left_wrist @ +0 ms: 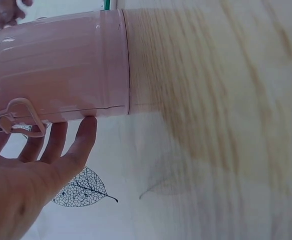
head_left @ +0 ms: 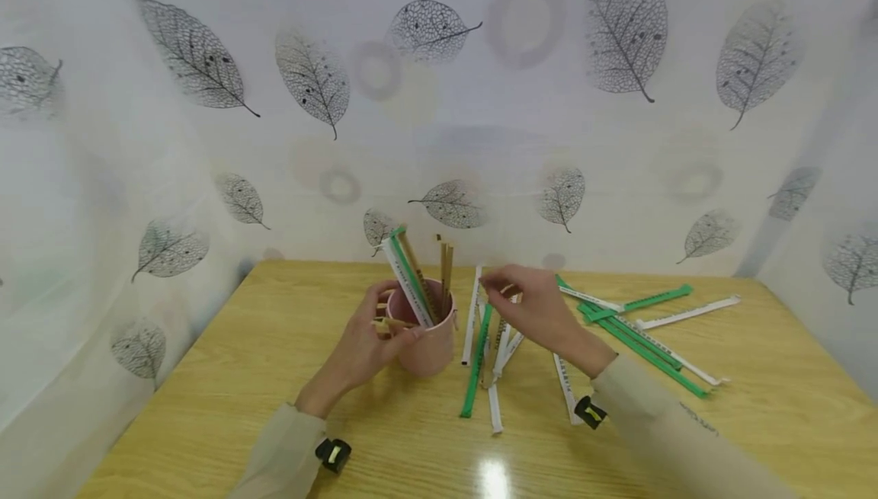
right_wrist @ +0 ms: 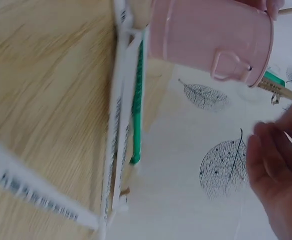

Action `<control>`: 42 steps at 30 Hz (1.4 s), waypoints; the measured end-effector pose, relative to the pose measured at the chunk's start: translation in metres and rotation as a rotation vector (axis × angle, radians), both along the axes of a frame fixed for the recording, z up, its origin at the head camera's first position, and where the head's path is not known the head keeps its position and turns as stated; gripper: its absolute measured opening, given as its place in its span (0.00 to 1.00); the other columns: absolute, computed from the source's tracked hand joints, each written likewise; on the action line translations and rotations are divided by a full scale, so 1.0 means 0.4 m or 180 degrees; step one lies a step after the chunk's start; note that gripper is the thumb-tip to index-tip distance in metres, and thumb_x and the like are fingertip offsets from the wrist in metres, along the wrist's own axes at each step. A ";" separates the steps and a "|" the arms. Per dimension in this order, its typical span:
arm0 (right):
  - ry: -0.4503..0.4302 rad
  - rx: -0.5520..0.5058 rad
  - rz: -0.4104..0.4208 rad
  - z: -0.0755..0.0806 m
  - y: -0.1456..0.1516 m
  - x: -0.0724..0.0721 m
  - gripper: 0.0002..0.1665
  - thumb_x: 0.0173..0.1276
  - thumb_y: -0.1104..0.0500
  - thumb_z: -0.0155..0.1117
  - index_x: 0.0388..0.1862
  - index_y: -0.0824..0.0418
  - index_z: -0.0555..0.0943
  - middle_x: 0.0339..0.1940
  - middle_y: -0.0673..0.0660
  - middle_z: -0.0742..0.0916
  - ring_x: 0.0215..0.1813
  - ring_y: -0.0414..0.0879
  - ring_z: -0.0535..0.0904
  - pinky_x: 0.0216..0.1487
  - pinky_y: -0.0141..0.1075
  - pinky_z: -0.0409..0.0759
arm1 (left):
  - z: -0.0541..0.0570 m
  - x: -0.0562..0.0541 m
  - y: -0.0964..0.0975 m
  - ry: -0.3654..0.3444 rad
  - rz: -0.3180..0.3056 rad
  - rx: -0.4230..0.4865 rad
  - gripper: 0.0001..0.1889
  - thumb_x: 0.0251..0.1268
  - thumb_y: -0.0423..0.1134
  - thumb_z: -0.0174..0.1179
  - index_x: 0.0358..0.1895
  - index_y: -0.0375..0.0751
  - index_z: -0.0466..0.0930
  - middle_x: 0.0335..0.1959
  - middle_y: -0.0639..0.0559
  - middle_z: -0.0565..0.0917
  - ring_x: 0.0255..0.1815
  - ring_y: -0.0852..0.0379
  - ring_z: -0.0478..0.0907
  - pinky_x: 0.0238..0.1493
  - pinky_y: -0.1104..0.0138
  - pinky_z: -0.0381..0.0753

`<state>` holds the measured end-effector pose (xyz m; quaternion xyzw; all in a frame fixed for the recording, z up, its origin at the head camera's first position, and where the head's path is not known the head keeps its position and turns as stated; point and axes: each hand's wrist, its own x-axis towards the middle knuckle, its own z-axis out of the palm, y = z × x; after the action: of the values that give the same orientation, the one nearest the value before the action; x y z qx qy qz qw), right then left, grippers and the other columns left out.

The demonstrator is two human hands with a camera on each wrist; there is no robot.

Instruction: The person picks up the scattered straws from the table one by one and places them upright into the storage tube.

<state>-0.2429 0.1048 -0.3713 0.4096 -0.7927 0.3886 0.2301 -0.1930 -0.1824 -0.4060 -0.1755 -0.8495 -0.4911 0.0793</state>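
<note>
A pink metal pail with small side handles stands upright on the table. Green, white and brown paper-wrapped straws lean out of its mouth. My left hand holds the pail at its left side, thumb at the front rim and fingers against the wall. A tan straw pokes out over the rim beside that hand. My right hand hovers just right of the pail, above loose straws, its fingers loosely bent. Nothing shows between them.
Beneath the right hand, wrapped straws lie beside the pail, among them a green straw and a white straw. Farther right is a crossed pile of green and white straws. A leaf-patterned curtain hangs behind the wooden table.
</note>
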 end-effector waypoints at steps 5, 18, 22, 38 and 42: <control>-0.0261 0.1269 0.0279 -0.023 0.047 0.023 0.11 0.63 0.73 0.68 0.41 0.61 0.88 0.38 0.54 0.90 0.39 0.45 0.87 0.38 0.33 0.86 | 0.001 -0.002 0.001 0.0012 0.0003 -0.0011 0.37 0.65 0.46 0.68 0.74 0.48 0.60 0.62 0.40 0.75 0.59 0.43 0.76 0.46 0.61 0.85; 0.0276 0.2549 0.0085 -0.082 0.070 0.075 0.19 0.60 0.73 0.71 0.47 0.56 0.89 0.42 0.51 0.89 0.43 0.45 0.85 0.39 0.31 0.85 | 0.002 -0.007 0.001 0.0049 -0.0026 -0.0007 0.36 0.65 0.44 0.69 0.73 0.47 0.61 0.61 0.37 0.76 0.57 0.42 0.77 0.45 0.62 0.86; 0.0579 0.2656 0.0081 -0.087 0.069 0.081 0.19 0.60 0.68 0.75 0.49 0.54 0.88 0.41 0.49 0.89 0.42 0.43 0.84 0.43 0.33 0.86 | -0.003 -0.009 0.001 0.0085 -0.0042 -0.0027 0.36 0.66 0.44 0.69 0.73 0.46 0.61 0.61 0.37 0.76 0.57 0.42 0.77 0.44 0.62 0.86; 0.1221 0.2280 0.0243 -0.105 0.090 0.089 0.16 0.60 0.66 0.75 0.46 0.53 0.86 0.38 0.47 0.90 0.40 0.42 0.86 0.45 0.35 0.86 | -0.007 -0.002 0.003 0.0002 0.0021 0.0057 0.37 0.64 0.43 0.69 0.73 0.46 0.61 0.60 0.36 0.76 0.54 0.42 0.79 0.44 0.63 0.88; 0.1418 0.2092 0.0295 -0.098 0.098 0.086 0.21 0.56 0.68 0.76 0.48 0.56 0.87 0.37 0.47 0.89 0.38 0.41 0.85 0.44 0.33 0.86 | -0.005 -0.003 0.001 0.0057 0.0004 0.0060 0.36 0.64 0.42 0.69 0.73 0.45 0.61 0.59 0.35 0.76 0.54 0.42 0.79 0.43 0.64 0.87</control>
<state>-0.2084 0.1438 -0.4105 0.5710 -0.7861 0.0259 0.2352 -0.1944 -0.1818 -0.4079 -0.1786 -0.8443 -0.4974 0.0889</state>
